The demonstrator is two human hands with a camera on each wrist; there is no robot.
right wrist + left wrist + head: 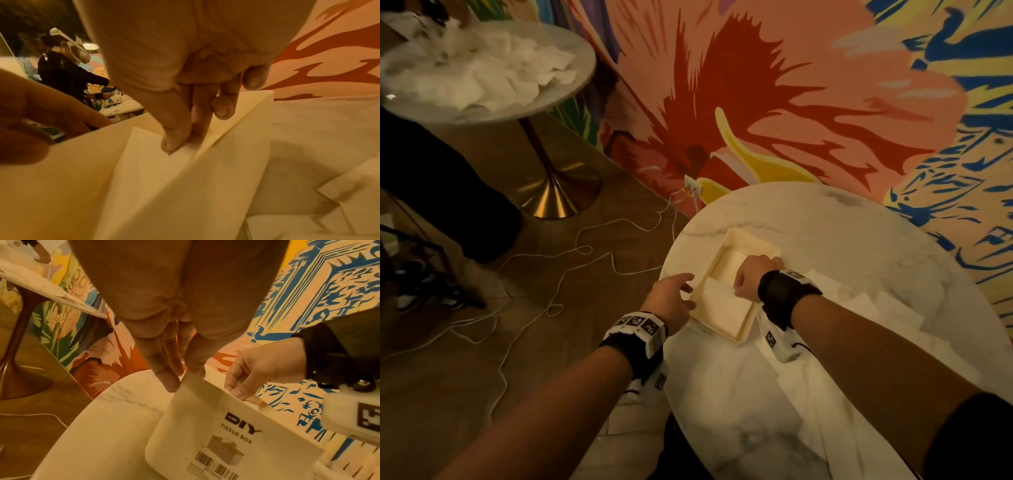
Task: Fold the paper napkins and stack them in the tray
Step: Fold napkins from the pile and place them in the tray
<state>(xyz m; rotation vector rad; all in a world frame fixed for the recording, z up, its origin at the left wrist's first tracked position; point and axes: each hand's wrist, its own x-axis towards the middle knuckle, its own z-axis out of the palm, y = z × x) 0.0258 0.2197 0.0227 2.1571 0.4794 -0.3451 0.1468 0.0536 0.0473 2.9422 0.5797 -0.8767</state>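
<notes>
A cream tray (737, 337) with a "DIY tissue box" label on its outer wall (205, 426) stands near the left edge of the round marble table (842, 233). My right hand (736, 284) reaches into it and pinches the top edge of a folded white napkin (722, 305) between thumb and fingers (174, 142). The napkin (144, 162) leans tilted inside the tray (236, 146). My left hand (686, 291) is at the tray's left side. Its straight fingers (168, 379) touch the rim at a corner.
Loose unfolded napkins (876, 308) lie on the table right of and below the tray. A second round table (571, 99) at the back left holds a napkin pile (482, 68). White cables (585, 246) run over the wooden floor. A painted wall (791, 85) stands behind.
</notes>
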